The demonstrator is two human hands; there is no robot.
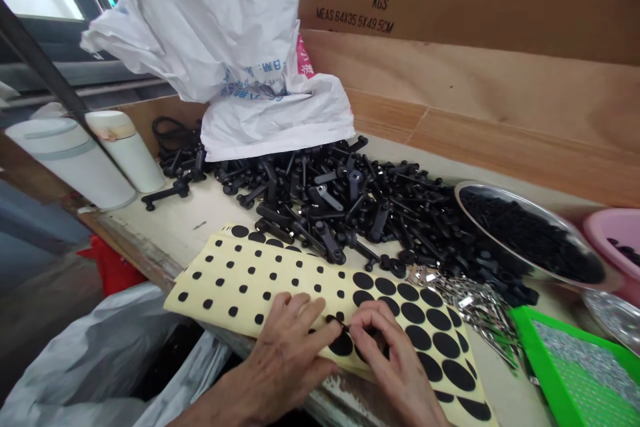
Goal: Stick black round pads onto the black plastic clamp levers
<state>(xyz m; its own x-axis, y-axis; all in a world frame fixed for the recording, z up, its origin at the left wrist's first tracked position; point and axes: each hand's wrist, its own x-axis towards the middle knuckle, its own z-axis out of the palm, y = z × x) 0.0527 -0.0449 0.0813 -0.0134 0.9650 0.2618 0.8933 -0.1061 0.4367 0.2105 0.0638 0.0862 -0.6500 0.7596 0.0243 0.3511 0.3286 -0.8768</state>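
Cream backing sheets (295, 260) bearing black stickers lie along the table's front edge. Small black dots cover the left part and large black discs (413, 312) the right. My left hand (293, 340) rests on the top sheet, fingers apart, its index fingertip beside a small dark piece (331, 319). Thumb and index finger of my right hand (387, 343) pinch at that dark piece, close to the left fingertip. It looks like a sticker, but the fingers partly hide it.
Behind the sheets lies a heap of black plastic crank-like parts (325, 213) under a white sack (280, 120). White bottles (125, 147) stand left. Metal clips (480, 307), a steel bowl (530, 233), a pink basin (615, 227) and a green tray (540, 353) are right. A bag (65, 373) hangs below.
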